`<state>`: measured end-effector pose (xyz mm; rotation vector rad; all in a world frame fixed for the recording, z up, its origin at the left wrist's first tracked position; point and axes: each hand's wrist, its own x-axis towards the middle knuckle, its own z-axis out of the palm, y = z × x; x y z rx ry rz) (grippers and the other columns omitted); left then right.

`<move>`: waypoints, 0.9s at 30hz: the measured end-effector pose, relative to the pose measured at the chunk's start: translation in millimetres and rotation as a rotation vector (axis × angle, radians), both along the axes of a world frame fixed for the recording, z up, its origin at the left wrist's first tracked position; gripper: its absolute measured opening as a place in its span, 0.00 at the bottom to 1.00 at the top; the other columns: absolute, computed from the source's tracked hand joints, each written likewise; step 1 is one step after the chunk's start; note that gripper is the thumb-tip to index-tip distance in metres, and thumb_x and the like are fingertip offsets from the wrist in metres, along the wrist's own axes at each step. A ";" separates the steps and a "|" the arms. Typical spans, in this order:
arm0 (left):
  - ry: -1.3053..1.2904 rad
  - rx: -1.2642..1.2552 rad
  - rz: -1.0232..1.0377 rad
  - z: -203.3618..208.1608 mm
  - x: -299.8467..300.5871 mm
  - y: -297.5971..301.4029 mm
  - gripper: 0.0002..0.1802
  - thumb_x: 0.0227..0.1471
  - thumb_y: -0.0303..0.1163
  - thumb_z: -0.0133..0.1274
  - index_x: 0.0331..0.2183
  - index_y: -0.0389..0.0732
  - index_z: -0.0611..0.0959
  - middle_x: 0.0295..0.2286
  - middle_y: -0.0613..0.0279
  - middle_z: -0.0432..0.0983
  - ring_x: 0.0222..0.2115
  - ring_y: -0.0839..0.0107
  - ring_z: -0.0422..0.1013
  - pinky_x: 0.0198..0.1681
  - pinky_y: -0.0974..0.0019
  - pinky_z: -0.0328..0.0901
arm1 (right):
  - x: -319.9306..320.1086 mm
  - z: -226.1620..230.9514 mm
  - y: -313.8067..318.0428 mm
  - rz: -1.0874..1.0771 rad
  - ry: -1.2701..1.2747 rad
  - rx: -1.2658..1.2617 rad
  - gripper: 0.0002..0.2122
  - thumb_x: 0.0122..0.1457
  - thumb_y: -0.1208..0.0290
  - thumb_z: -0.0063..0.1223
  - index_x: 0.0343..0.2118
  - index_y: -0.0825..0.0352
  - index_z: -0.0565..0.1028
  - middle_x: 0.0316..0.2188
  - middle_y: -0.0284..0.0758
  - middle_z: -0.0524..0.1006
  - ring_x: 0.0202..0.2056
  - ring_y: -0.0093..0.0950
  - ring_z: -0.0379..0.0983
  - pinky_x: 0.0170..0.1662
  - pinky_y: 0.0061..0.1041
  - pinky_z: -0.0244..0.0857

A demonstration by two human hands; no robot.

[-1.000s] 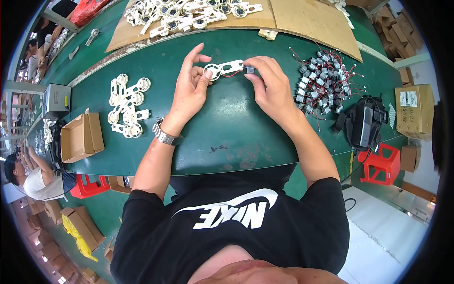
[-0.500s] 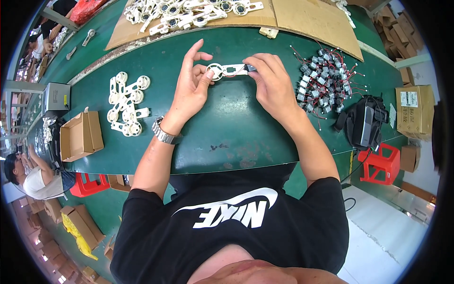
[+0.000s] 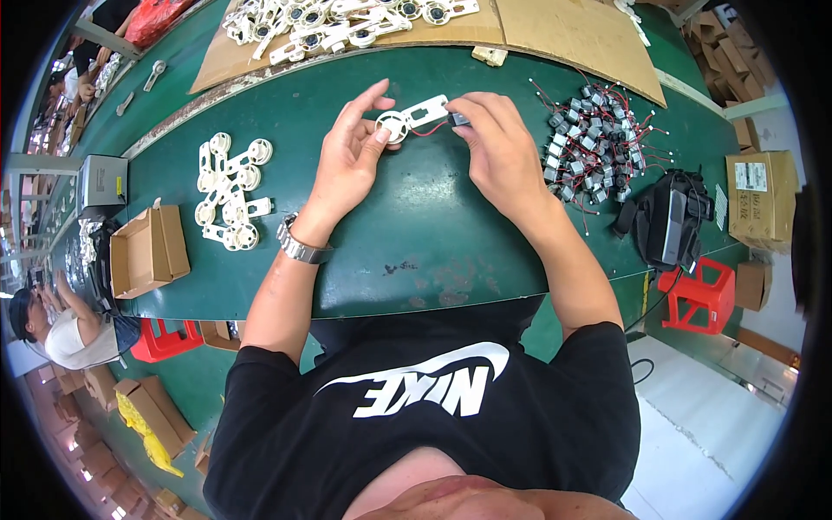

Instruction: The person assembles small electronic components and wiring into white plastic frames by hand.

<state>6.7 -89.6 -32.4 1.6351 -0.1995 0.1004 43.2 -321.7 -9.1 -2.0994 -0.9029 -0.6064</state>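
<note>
Between thumb and fingers my left hand (image 3: 351, 160) grips the round end of a white plastic housing (image 3: 426, 111), whose flat slotted arm points up and right. My right hand (image 3: 500, 143) pinches a small grey motor (image 3: 458, 120) just off the end of that arm. A red wire (image 3: 426, 133) runs from the motor to the round end. On the left of the table lies a cluster of similar white housings (image 3: 234, 186). At the right is a heap of small motors (image 3: 594, 143) with red and dark wires.
More white housings (image 3: 347, 24) are piled on cardboard (image 3: 581, 39) at the far side. An open cardboard box (image 3: 149, 251) stands at the left edge, near a grey metal box (image 3: 104, 180). A black bag (image 3: 672, 221) sits at the right. Red stools (image 3: 700, 295) flank the table; another person (image 3: 69, 325) is at left.
The housing's slotted arm has swung upward away from the motor. My right hand still pinches the motor, which now sits apart from the arm, with the red wire showing more.
</note>
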 end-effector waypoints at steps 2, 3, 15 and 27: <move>0.119 -0.159 -0.022 -3.0 1.9 3.0 0.29 0.67 0.20 0.49 0.67 0.36 0.68 0.56 0.52 0.72 0.48 0.70 0.75 0.55 0.63 0.73 | -0.3 0.3 0.2 -0.003 0.068 0.074 0.15 0.56 0.86 0.59 0.46 0.67 0.77 0.42 0.40 0.77 0.43 0.41 0.76 0.44 0.35 0.73; 0.181 -0.240 -0.012 -3.6 2.2 3.9 0.26 0.68 0.23 0.49 0.65 0.32 0.70 0.56 0.50 0.74 0.53 0.66 0.74 0.58 0.59 0.73 | -0.5 -0.1 0.1 -0.007 0.138 0.148 0.14 0.58 0.85 0.59 0.46 0.67 0.77 0.42 0.40 0.78 0.42 0.39 0.77 0.44 0.33 0.73; 0.543 -0.656 -0.468 -6.7 -2.5 8.8 0.28 0.69 0.35 0.54 0.63 0.31 0.67 0.53 0.50 0.73 0.45 0.65 0.76 0.46 0.64 0.75 | -3.1 -23.5 11.8 0.407 0.949 0.670 0.12 0.71 0.76 0.54 0.53 0.72 0.73 0.42 0.35 0.80 0.40 0.23 0.79 0.40 0.23 0.75; 0.473 -0.680 -0.260 -0.6 0.2 4.3 0.22 0.66 0.26 0.56 0.56 0.31 0.68 0.52 0.43 0.76 0.54 0.51 0.76 0.57 0.53 0.75 | -3.0 -26.5 10.4 0.380 0.982 0.643 0.13 0.73 0.70 0.52 0.55 0.71 0.73 0.43 0.38 0.81 0.44 0.26 0.80 0.43 0.25 0.75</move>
